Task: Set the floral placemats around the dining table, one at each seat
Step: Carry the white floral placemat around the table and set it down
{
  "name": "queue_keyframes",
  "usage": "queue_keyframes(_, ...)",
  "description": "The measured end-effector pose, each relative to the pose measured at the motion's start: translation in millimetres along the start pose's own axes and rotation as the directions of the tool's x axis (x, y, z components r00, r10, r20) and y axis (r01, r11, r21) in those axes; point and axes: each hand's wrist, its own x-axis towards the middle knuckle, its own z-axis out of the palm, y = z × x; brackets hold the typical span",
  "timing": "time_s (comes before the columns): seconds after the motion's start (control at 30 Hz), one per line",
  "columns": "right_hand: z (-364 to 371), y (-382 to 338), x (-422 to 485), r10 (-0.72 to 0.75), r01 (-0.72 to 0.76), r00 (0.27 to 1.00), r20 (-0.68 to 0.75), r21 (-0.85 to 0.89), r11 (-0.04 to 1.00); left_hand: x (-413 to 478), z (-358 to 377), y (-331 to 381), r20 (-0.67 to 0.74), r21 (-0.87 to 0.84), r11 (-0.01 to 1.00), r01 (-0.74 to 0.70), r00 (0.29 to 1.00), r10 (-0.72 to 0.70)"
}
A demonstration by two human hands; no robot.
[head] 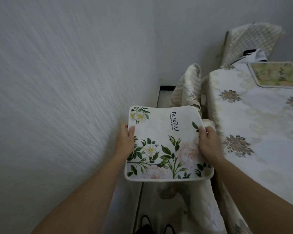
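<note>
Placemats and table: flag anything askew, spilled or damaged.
Nothing spilled or damaged. The placemat on the table lies skewed to the tablecloth edge, with one corner near it. The held placemat, gripped by left hand and right hand, isn't placed yet.

Centre frame, the floral placemat [166,142] reads as soft matt cloth, printed with flowers, a thick stitched cream edge round it, and it bends a little like fabric. Right side, the worktop [260,125] wears a smooth tablecloth with a faint satin sheen and woven grey-gold medallions. Upper right, a second placemat [276,74] looks matt too. The chair covers [250,41] show quilted, padded cloth. Left, the wall [57,81] is matt, with a rough, streaky combed texture.
</note>
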Motion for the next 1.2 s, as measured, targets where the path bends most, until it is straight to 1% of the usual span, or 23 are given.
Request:
queue_keyframes(0.27, 15, 0, 68, 0.068, -0.069, 0.994, -0.083, -0.009, 0.998, 92, 43, 18, 0.082, 0.027, 0.997, -0.069, 0.994, 0.067)
queue_keyframes(0.57, 47, -30, 171, 0.131, -0.136, 0.971, -0.202, -0.009, 0.991, 243, 83, 56, 0.165, 0.053, 0.984, -0.171, 0.973, 0.160)
queue_keyframes(0.73, 64, -54, 219, 0.129, -0.126, 0.967, -0.222, 0.026, 0.992, 313, 86, 85, 0.157, 0.118, 0.961, -0.252, 0.960, 0.232)
queue_keyframes(0.9, 69, -61, 273, 0.130, -0.135, 0.965, -0.228, -0.007, 0.991, 356, 105, 106, 0.145, 0.143, 0.960, -0.242, 0.964, 0.222)
queue_keyframes(1.07, 64, -39, 345, 0.137, -0.149, 0.954, -0.265, -0.028, 0.988, 402, 153, 136, 0.175, 0.148, 0.953, -0.265, 0.955, 0.239)
queue_keyframes(1.2, 50, -13, 411, 0.178, -0.178, 0.924, -0.338, 0.028, 0.984, 451, 215, 185, 0.242, 0.150, 0.927, -0.345, 0.922, 0.304)
